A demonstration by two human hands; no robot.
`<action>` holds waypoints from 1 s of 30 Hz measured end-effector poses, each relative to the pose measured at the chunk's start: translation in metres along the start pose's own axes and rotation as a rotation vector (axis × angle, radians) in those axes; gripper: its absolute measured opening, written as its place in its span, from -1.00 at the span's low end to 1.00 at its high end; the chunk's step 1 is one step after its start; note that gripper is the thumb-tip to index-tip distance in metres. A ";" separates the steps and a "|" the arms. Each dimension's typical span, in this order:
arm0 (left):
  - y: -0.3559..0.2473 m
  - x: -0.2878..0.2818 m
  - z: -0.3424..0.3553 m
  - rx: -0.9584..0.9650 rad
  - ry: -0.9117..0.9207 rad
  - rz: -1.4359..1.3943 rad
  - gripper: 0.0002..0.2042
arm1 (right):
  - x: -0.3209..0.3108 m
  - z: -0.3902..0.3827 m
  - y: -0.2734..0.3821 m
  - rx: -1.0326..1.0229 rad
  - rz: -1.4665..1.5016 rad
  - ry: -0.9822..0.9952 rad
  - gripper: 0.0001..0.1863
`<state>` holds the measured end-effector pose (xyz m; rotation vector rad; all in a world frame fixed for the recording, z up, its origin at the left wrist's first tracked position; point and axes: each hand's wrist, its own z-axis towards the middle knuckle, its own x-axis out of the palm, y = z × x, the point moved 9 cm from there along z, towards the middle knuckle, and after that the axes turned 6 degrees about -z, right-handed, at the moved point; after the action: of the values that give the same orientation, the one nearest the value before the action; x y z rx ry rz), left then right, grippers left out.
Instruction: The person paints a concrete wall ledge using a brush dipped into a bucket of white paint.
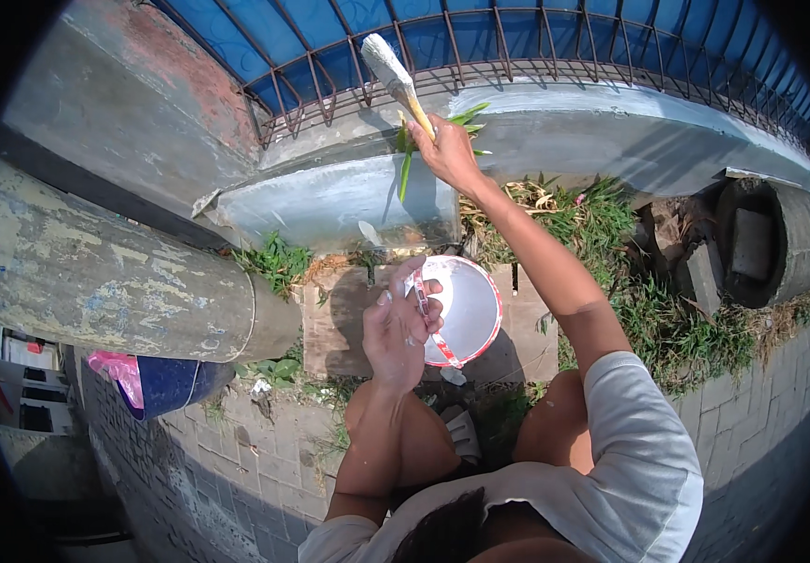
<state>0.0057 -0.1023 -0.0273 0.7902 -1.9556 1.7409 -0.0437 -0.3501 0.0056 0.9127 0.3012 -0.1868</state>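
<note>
My right hand (449, 155) grips the yellowish handle of a paintbrush (388, 68), held out before the low wall. White paint coats its bristles, which point up and to the left in front of the window bars. My left hand (397, 328) is closed round the red-and-white handle of a paint bucket (480, 314) below. White paint lines the inside of that bucket, and its rim is red and white. Behind the bucket, the low wall (330, 197) is partly pale and partly grey. Green leaves (405, 174) stick out near my right hand.
Dark metal bars (517, 70) cover a blue surface above the wall. A thick concrete pillar (123, 263) lies along the left, beside a dark blue bucket (180, 385) with pink plastic. Grass (592, 225), a concrete pipe (794, 239) and paving (752, 403) are at right.
</note>
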 end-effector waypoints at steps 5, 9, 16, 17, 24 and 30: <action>0.000 -0.005 -0.001 -0.007 0.026 -0.014 -0.26 | 0.078 0.018 0.066 -0.151 -0.033 0.138 -0.75; 0.005 -0.001 -0.007 -0.017 0.000 -0.029 -0.29 | 0.125 0.018 0.105 -0.254 -0.056 0.229 -0.77; -0.003 -0.009 -0.023 0.022 -0.019 -0.121 -0.31 | 0.061 -0.027 0.076 -0.115 -0.067 0.286 -0.75; -0.005 -0.010 -0.026 0.020 -0.025 -0.130 -0.31 | 0.046 -0.038 0.061 -0.071 -0.034 0.306 -0.76; -0.011 -0.004 -0.023 0.027 0.039 -0.099 -0.29 | -0.108 -0.130 -0.062 0.069 -0.106 -0.078 -0.86; -0.016 0.000 -0.025 0.023 0.049 -0.134 -0.21 | -0.132 -0.204 -0.153 0.478 -0.156 -0.007 -0.70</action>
<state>0.0139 -0.0782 -0.0117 0.8577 -1.8104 1.6908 -0.2474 -0.2751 -0.1821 1.3617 0.3278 -0.4174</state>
